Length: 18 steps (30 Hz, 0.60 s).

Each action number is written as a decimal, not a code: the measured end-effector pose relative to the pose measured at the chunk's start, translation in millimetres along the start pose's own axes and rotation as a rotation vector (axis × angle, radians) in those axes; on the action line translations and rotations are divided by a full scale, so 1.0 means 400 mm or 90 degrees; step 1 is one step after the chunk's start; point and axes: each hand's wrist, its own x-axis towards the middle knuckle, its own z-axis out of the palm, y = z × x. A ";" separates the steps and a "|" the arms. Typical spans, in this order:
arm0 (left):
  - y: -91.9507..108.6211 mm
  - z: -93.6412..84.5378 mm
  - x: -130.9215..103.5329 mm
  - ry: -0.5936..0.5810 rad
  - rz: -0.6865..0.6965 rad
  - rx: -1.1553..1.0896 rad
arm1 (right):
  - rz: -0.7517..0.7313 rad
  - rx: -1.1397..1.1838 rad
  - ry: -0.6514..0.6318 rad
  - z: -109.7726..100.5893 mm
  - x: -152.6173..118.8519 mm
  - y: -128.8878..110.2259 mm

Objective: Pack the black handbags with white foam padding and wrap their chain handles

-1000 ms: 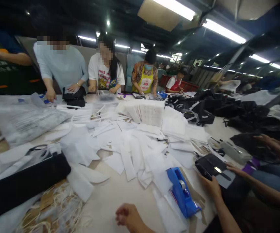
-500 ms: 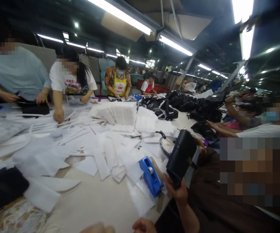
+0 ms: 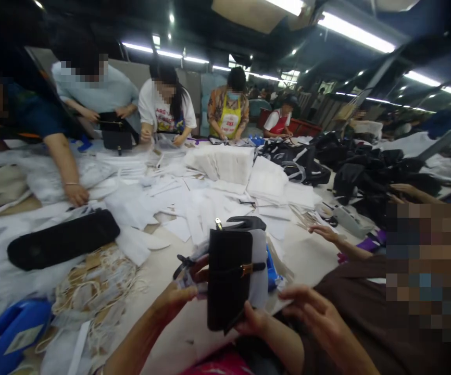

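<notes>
A black handbag with a flap and a gold clasp is held upright in front of me, a white sheet along its right side. My left hand grips its left edge by the wrapped strap, thumb in front and fingers partly hidden behind. To the right of the bag, my right hand is open, fingers stretched toward it and apart from it. A co-worker's hand also holds the bag at its lower right corner. Behind the bag, a blue tape dispenser is partly covered.
White foam sheets cover much of the table. At left lie a long black piece, corded tags and another blue tape dispenser. Black bags are heaped at right. A co-worker in brown sits close on my right; others work across the table.
The view has swung right-to-left, showing more of the table's left side. The handbag has come from the co-worker toward me, and my left hand has taken hold. My right hand has risen beside it.
</notes>
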 end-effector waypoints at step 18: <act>-0.227 -0.261 -0.195 0.403 0.199 -0.180 | -0.291 -0.299 -0.526 0.694 0.493 -0.157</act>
